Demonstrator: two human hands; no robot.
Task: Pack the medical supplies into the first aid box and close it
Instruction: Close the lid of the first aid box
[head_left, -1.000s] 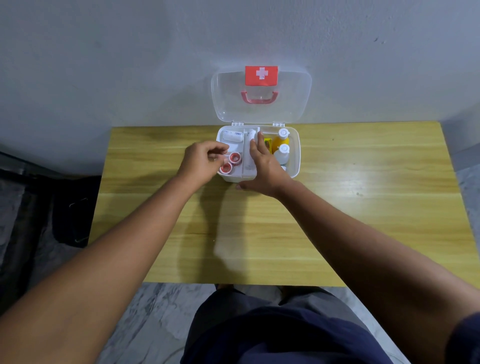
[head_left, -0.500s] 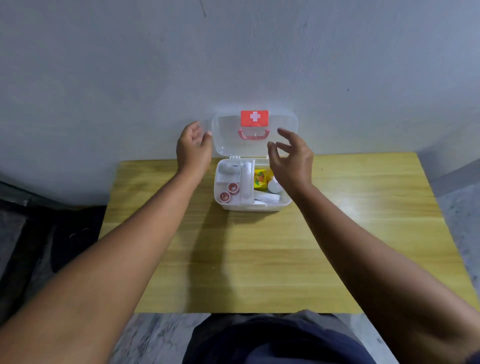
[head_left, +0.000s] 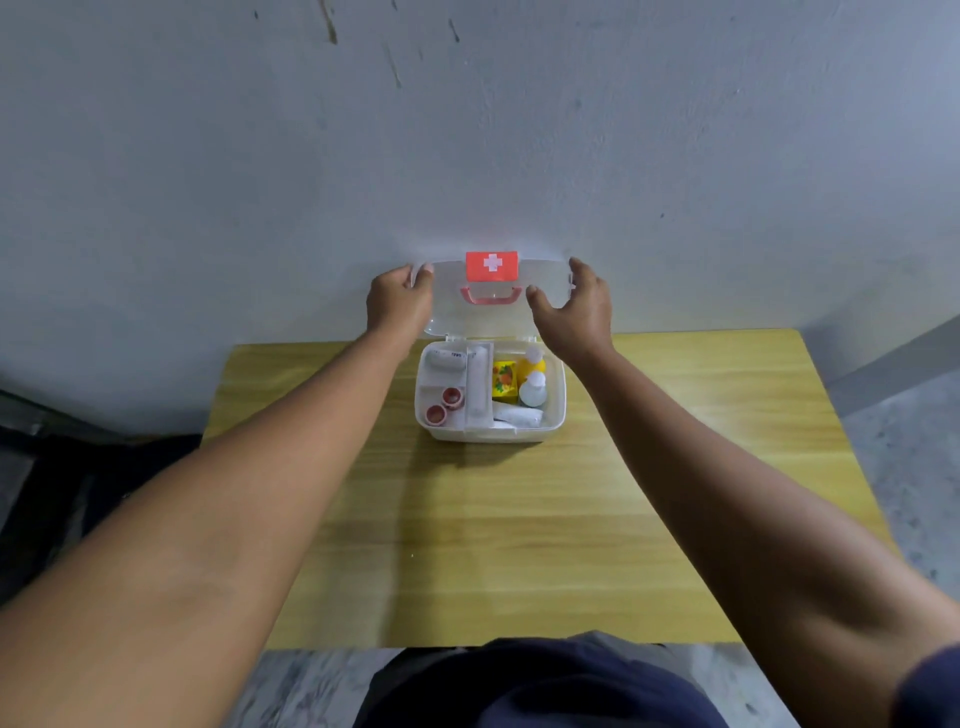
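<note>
The white first aid box (head_left: 555, 415) stands open at the back of the wooden table (head_left: 519, 519). Inside it lie two red-capped rolls (head_left: 444, 405), a yellow packet (head_left: 504, 383), two small bottles (head_left: 533, 388) and white wrapped supplies (head_left: 517, 415). Its clear lid (head_left: 493, 312) stands upright against the wall, showing a red cross label (head_left: 491, 265) and a red handle (head_left: 491, 296). My left hand (head_left: 397, 304) grips the lid's upper left corner. My right hand (head_left: 576, 312) wraps around the lid's upper right edge, thumb in front of the lid.
A grey wall (head_left: 467, 130) rises right behind the box. The table runs wide on both sides of the box. A dark object (head_left: 78, 493) lies on the floor at the left. My lap (head_left: 545, 686) is at the table's near edge.
Both hands left the box's inside, rose to the lid and now hold its two upper corners. The view has tilted up toward the wall.
</note>
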